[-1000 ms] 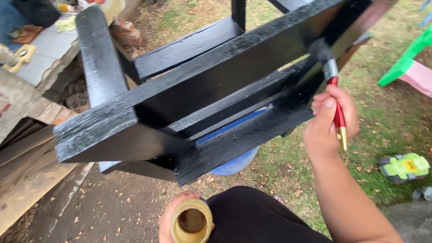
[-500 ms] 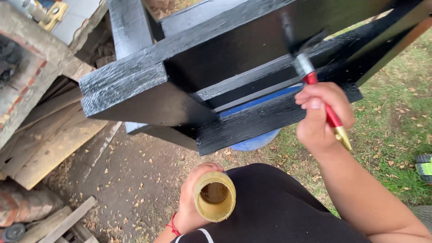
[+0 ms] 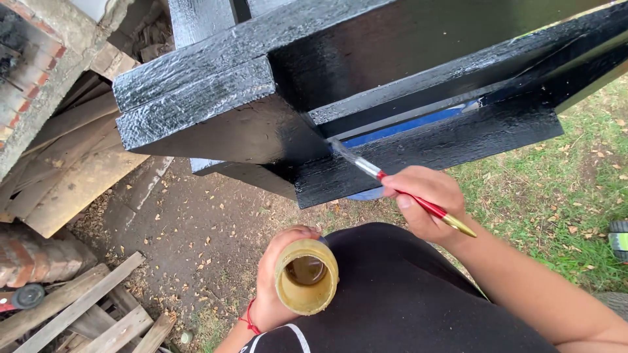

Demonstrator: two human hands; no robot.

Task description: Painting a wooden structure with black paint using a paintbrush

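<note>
Black-painted wooden planks (image 3: 366, 85) of a glossy, wet-looking frame fill the upper half of my view, and the thin red-handled paintbrush with a gold end (image 3: 418, 201) meets them from below. Its bristles touch the inner corner where a crosspiece joins the lower board, up and to the left of my right hand (image 3: 425, 206). The brush's long axis runs diagonally, tip high-left, gold end low-right. My right hand is the nearer one to the wood; its grip is closed on the handle like a pen, fingers pinched near the middle, forearm coming in from the lower right. My left hand (image 3: 278, 281) sits lower, near my dark-clothed lap, its grip wrapped around a yellowish cylindrical cup (image 3: 306, 276) with brownish liquid inside, mouth tilted towards me. A blue object (image 3: 405, 127) shows through the gap between the boards. Bare dirt, loose pale timber (image 3: 72, 183) and grass (image 3: 562, 189) lie below.
</note>
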